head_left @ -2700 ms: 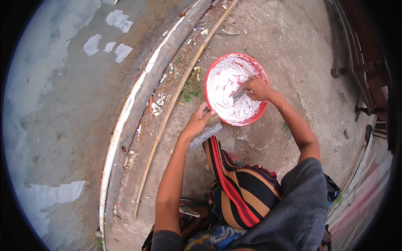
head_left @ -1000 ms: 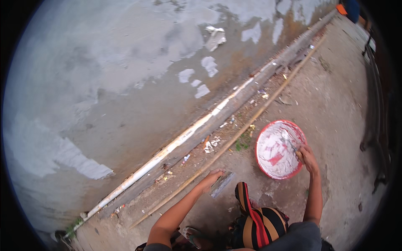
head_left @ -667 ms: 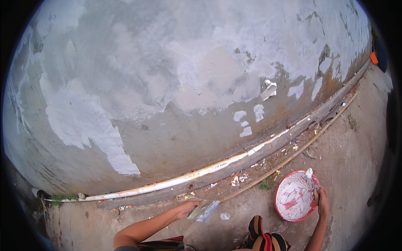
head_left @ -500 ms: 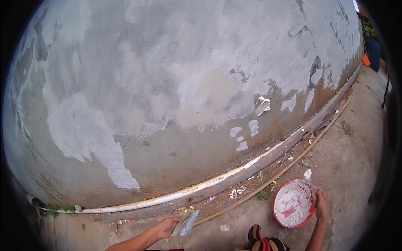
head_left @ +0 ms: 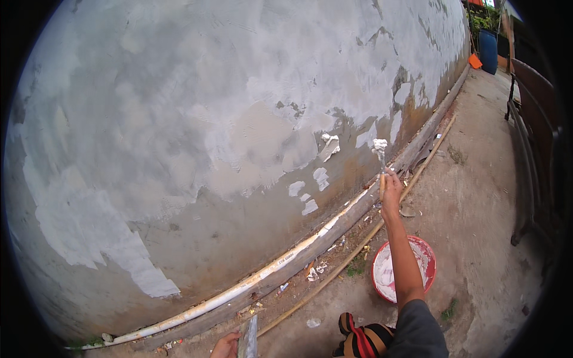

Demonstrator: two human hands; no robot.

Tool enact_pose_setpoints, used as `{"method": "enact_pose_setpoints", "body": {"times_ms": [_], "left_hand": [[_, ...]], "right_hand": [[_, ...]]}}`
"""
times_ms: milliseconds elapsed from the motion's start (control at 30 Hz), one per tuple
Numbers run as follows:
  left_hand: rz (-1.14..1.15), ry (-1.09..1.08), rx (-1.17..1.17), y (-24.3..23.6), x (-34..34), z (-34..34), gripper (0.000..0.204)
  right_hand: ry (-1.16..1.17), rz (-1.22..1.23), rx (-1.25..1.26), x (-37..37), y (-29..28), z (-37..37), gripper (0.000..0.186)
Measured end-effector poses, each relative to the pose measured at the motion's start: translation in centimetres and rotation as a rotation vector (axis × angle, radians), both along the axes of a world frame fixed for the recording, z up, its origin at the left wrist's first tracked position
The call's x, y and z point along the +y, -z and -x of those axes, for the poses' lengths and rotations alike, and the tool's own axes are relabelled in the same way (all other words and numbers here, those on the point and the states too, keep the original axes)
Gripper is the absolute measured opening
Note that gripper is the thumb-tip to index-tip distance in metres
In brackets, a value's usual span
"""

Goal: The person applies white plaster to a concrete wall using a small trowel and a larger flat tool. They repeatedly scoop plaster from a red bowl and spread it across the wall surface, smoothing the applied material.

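My right hand [head_left: 391, 191] grips the wooden handle of a putty knife [head_left: 382, 185], which points up toward the wall. A lump of white putty [head_left: 379, 145] sits on its blade, in front of the wall's lower part. At the lower edge, my left hand [head_left: 225, 346] is closed on a flat metal scraper plate [head_left: 248, 339], partly cut off by the frame. The grey wall [head_left: 173, 113] bears broad white smears and a thick dab of putty [head_left: 329, 146]. Beneath my right forearm stands a red basin [head_left: 434, 262] smeared inside with white putty; the arm hides part of it.
Along the wall's foot run a white pipe [head_left: 239, 290] and a bamboo pole [head_left: 334, 275], with scraps of litter between them. A dark bench [head_left: 534, 119] stands at the right. Farther off are a blue barrel [head_left: 488, 51] and an orange object [head_left: 475, 61].
My right hand has lifted the loaded putty knife from the basin up and forward to the wall. My left hand with the plate has dropped toward the lower edge. The view has shifted rightward.
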State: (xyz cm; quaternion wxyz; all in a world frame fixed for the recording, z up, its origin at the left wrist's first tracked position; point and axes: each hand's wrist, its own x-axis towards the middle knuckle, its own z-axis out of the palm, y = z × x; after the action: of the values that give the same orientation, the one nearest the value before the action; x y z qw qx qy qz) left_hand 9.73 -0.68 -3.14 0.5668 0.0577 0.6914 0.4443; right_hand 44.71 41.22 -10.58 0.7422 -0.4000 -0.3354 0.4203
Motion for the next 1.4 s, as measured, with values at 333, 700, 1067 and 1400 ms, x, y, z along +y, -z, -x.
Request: {"method": "enact_pose_setpoints", "body": {"times_ms": [333,700,1067,1400], "left_hand": [[-0.156,0.003,-0.077,4.9,2.8,3.1,0.048],[-0.150,0.060,-0.115,3.4,-0.2,2.2,0.051],[-0.132,0.036,-0.045,5.9,-0.3,4.5,0.033],[-0.063,-0.042,0.085,7.8,-1.4,6.0,0.030]], "right_hand": [[-0.202,-0.119,-0.258,-3.9,-4.1,5.3,0.029],[-0.219,0.166,-0.230,-12.4,-3.1,-5.1,0.034],[0.062,0.071,-0.126,1.7,5.7,4.3,0.038],[0.415,-0.164,-0.483,10.6,4.0,15.8,0.051]]}}
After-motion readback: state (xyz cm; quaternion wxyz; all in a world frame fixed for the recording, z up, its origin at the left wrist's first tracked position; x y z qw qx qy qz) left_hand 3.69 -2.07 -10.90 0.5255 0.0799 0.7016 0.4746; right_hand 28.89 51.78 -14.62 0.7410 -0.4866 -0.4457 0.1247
